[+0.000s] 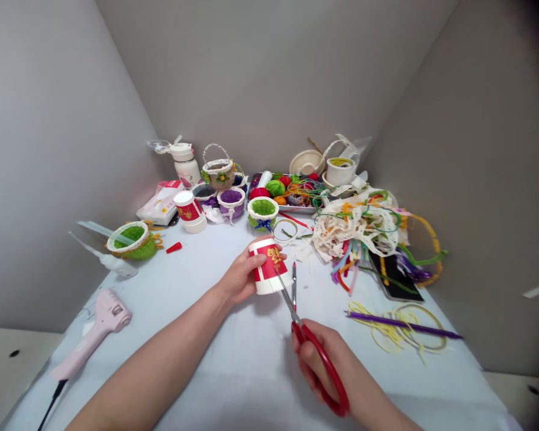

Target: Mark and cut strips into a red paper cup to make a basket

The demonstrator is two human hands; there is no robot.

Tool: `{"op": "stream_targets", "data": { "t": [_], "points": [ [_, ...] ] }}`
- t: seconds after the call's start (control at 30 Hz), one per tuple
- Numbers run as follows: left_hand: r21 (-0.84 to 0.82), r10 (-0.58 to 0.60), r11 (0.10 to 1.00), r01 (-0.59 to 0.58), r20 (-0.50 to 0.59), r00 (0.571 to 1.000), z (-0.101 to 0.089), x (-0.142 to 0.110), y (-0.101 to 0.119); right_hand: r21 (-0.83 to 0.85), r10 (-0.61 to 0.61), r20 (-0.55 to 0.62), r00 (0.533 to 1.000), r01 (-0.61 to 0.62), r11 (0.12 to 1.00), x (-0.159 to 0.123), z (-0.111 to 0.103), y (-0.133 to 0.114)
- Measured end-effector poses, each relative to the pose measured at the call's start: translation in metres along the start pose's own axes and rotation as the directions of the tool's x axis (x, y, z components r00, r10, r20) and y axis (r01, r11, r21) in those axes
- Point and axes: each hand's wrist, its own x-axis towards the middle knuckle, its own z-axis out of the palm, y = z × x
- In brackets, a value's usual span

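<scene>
My left hand (241, 274) is wrapped round a red and white paper cup (263, 276) with gold lettering, held tilted above the middle of the table. Red-handled scissors (326, 365) are in my right hand (330, 359), fingers through the loops. Their blades reach up to the cup's lower right edge, one lying across its printed side; whether they are cutting there I cannot tell. Just right of the cup a pen (294, 284) lies on the cloth. Behind it stands a small green basket (263, 215) with a white rim and a blue bow.
A pink glue gun (96, 329) and a white squeeze bottle (117, 263) lie at left, near another green basket (139, 248). Paper cups (191, 212), a tray of yarn (291, 191) and piled lace (353, 224) line the back. A purple stick (404, 324) and a phone (397, 278) lie right.
</scene>
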Motion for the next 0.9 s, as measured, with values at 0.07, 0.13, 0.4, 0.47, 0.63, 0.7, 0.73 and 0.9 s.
{"op": "stream_targets", "data": {
  "t": [0.07,0.13,0.4,0.47,0.63,0.7,0.73,0.9],
  "points": [
    [-0.001,0.001,1.0,-0.001,0.005,1.0,0.0,0.0,0.0,-0.001,0.008,-0.007,1.0,-0.008,1.0,0.0,0.0,-0.001],
    [-0.002,-0.001,1.0,0.001,0.008,1.0,-0.001,0.0,0.0,-0.003,0.013,-0.01,1.0,-0.013,1.0,0.0,0.0,-0.002],
    [0.022,-0.015,1.0,0.014,0.021,1.0,0.0,-0.001,-0.003,0.031,-0.068,0.016,0.998,0.068,0.997,0.003,-0.001,0.004],
    [0.026,-0.025,0.999,0.024,0.043,0.999,0.002,-0.002,-0.004,0.037,-0.087,0.023,0.996,0.086,0.996,0.003,-0.001,0.005],
    [0.025,0.0,1.0,-0.002,0.052,0.999,0.007,-0.004,-0.007,0.05,-0.116,0.038,0.992,0.114,0.992,0.004,-0.002,0.008],
    [0.027,0.003,1.0,-0.005,0.055,0.998,0.007,-0.005,-0.007,0.05,-0.122,0.042,0.992,0.12,0.992,0.004,-0.003,0.01],
    [0.028,0.001,1.0,-0.003,0.056,0.998,0.007,-0.005,-0.008,0.05,-0.12,0.043,0.992,0.118,0.992,0.004,-0.003,0.011],
    [0.037,-0.012,0.999,0.01,0.041,0.999,0.006,-0.004,-0.007,0.034,-0.038,0.013,0.999,0.038,0.999,0.003,-0.002,0.007]
  ]
}}
